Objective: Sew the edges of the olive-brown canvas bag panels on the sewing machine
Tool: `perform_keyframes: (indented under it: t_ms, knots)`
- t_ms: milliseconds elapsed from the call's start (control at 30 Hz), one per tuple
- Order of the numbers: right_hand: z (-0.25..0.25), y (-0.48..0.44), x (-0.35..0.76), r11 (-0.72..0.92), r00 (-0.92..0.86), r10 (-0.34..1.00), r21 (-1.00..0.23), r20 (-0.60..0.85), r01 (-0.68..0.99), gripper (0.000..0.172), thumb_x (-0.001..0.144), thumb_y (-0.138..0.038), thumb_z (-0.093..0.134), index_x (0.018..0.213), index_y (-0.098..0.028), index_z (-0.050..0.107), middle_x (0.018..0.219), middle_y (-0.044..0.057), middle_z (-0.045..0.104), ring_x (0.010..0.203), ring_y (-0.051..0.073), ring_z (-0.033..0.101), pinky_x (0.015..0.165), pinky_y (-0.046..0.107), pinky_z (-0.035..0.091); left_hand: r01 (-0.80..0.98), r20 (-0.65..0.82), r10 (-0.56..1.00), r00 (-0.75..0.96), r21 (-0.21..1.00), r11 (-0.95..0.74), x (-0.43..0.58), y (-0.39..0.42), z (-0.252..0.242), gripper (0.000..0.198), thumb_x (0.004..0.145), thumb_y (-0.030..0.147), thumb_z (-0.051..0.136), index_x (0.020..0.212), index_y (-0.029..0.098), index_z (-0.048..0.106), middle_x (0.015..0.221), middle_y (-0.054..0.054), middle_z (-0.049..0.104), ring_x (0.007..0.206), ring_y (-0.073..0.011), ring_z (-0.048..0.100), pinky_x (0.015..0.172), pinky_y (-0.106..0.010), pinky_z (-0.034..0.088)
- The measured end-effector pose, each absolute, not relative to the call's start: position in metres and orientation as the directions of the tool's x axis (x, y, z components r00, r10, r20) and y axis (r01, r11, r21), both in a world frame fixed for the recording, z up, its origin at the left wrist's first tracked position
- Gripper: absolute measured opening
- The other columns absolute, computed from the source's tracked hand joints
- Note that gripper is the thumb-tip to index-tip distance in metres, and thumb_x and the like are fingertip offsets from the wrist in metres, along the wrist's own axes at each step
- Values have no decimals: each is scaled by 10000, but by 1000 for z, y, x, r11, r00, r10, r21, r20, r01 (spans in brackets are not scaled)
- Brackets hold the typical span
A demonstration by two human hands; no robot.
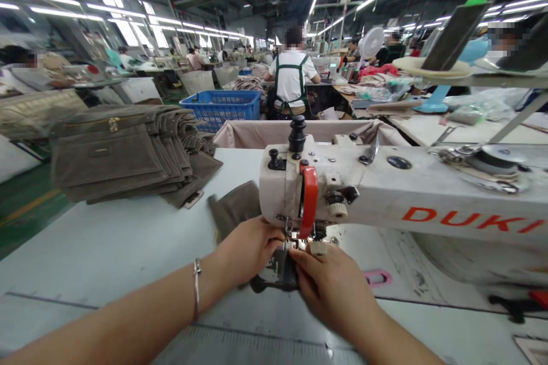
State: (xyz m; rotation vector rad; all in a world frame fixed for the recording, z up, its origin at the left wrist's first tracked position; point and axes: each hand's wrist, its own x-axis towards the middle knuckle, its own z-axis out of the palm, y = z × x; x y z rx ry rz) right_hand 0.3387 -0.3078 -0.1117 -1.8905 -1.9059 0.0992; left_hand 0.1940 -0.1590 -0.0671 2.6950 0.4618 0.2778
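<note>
A white sewing machine (368,182) with a red guard (309,199) stands in front of me. A grey-brown fabric piece (237,205) lies beside and under its head, and its dark near edge (276,276) shows between my hands. My left hand (250,248) is closed, fingers pinching the fabric just left of the needle area. On the right, my right hand (327,279) is closed too, its thumb and fingertips pressed on the fabric close to the presser foot. The exact stitching spot is partly hidden by my fingers and the machine head.
A pile of grey-brown fabric pieces (124,154) with zips lies on the table's left. Behind the machine are a cloth-lined bin (244,134) and a blue basket (226,105). A pink metal-like loop (379,278) lies right of my hand. A person (293,77) sits ahead, facing away.
</note>
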Motion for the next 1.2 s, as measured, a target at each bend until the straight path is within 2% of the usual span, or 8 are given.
perform_keyframes:
  t_ms: [133, 333, 467, 600, 667, 800, 1067, 1200]
  knots:
    - [-108, -312, 345, 162, -29, 950, -409, 311, 898, 269, 900, -163, 518, 1118, -249, 651, 972, 63, 633, 927, 243, 550, 804, 380, 448, 284, 23, 323, 946, 418, -863, 179, -172, -63, 179, 868, 124, 614, 971, 230, 715, 1012, -7, 691, 986, -194, 626, 908, -316, 509]
    - [-103, -313, 344, 223, -114, 956, -417, 270, 881, 346, 798, -71, 523, 1063, -256, 647, 1040, 40, 618, 961, 228, 529, 822, 364, 431, 303, 49, 353, 935, 410, -860, 158, -188, -68, 282, 946, 182, 519, 1220, 201, 581, 1287, -67, 581, 1229, -217, 503, 1105, -415, 401]
    - [-102, -315, 339, 207, -123, 965, -385, 232, 899, 293, 770, -62, 523, 971, -221, 665, 1027, 40, 629, 961, 225, 530, 841, 366, 440, 204, -12, 211, 977, 320, -925, 149, -206, -65, 612, 909, 376, 601, 1437, 162, 377, 1507, -135, 378, 1383, -287, 360, 1124, -481, 380]
    - [-101, -319, 342, 247, -152, 956, -408, 252, 879, 245, 742, -47, 518, 846, -218, 658, 953, 10, 646, 861, 201, 543, 773, 348, 448, 125, -31, 121, 992, 187, -974, 147, -217, -67, 845, 832, 482, 677, 1468, 65, 309, 1524, -193, 317, 1399, -329, 330, 1117, -495, 376]
    - [-101, -321, 344, 259, -134, 948, -455, 288, 852, 220, 753, -46, 511, 810, -213, 642, 939, 2, 654, 834, 187, 548, 758, 336, 452, 105, -32, 102, 994, 132, -986, 148, -220, -67, 817, 817, 438, 705, 1449, 61, 351, 1511, -184, 345, 1384, -331, 359, 1115, -497, 374]
    - [-105, -322, 345, 279, -97, 915, -440, 392, 854, 370, 785, -16, 484, 1045, -227, 643, 1125, 7, 655, 968, 194, 561, 861, 350, 467, 73, -4, 73, 997, 104, -992, 146, -222, -65, 584, 858, 357, 675, 1347, 86, 508, 1403, -134, 521, 1297, -288, 489, 1120, -449, 391]
    - [-111, -317, 339, 297, -122, 879, -329, 462, 896, 449, 771, 28, 473, 1131, -194, 624, 1171, 46, 645, 993, 218, 567, 864, 363, 502, 47, 132, 78, 988, 225, -973, 143, -209, -76, 395, 934, 326, 560, 1278, 132, 569, 1301, -74, 612, 1251, -232, 525, 1143, -426, 385]
    - [-112, -316, 340, 210, -72, 925, -344, 373, 915, 468, 796, 17, 445, 1185, -184, 608, 1149, 88, 618, 1019, 253, 543, 877, 417, 511, 38, 152, 83, 985, 274, -961, 149, -195, -79, 372, 910, 284, 584, 1250, 133, 575, 1314, -80, 595, 1271, -223, 499, 1164, -411, 350]
